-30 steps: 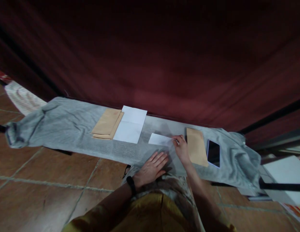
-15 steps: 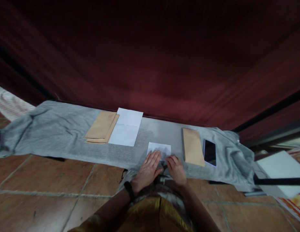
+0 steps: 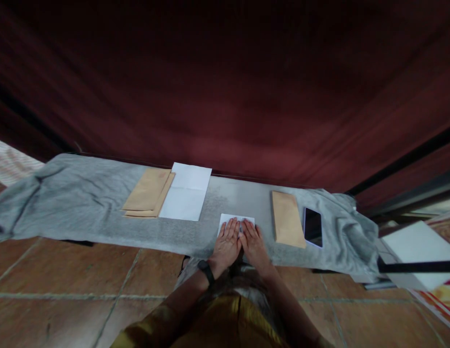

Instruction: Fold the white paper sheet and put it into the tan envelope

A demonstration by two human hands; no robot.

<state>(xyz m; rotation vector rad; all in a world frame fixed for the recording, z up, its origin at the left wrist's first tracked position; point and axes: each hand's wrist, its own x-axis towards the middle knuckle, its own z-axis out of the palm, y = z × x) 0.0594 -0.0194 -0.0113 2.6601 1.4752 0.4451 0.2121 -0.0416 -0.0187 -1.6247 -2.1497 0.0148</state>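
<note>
A folded sheet of white paper (image 3: pixel 229 217) lies on the grey cloth in front of me, mostly covered by my hands. My left hand (image 3: pixel 227 244) rests flat on it with the fingers stretched out; a dark band is on that wrist. Beside it, my right hand (image 3: pixel 253 243) also presses flat on the paper, fingers extended. The two hands almost touch at the thumbs. Farther left lies a larger white sheet (image 3: pixel 186 191) with a crease across it, next to several overlapping brown envelopes (image 3: pixel 147 191). To the right of my hands is another brown envelope (image 3: pixel 288 218).
A phone (image 3: pixel 313 227) with a dark screen lies right of the single envelope. The grey cloth (image 3: pixel 101 208) covers a long narrow surface against a dark red fabric wall (image 3: pixel 225 121). Tiled floor (image 3: pixel 83 275) shows below. White board-like sheets (image 3: pixel 422 251) are at the far right.
My right hand has moved from the paper's right edge onto it and flattened out beside the left. The left hand has shifted slightly forward. The view has shifted a little.
</note>
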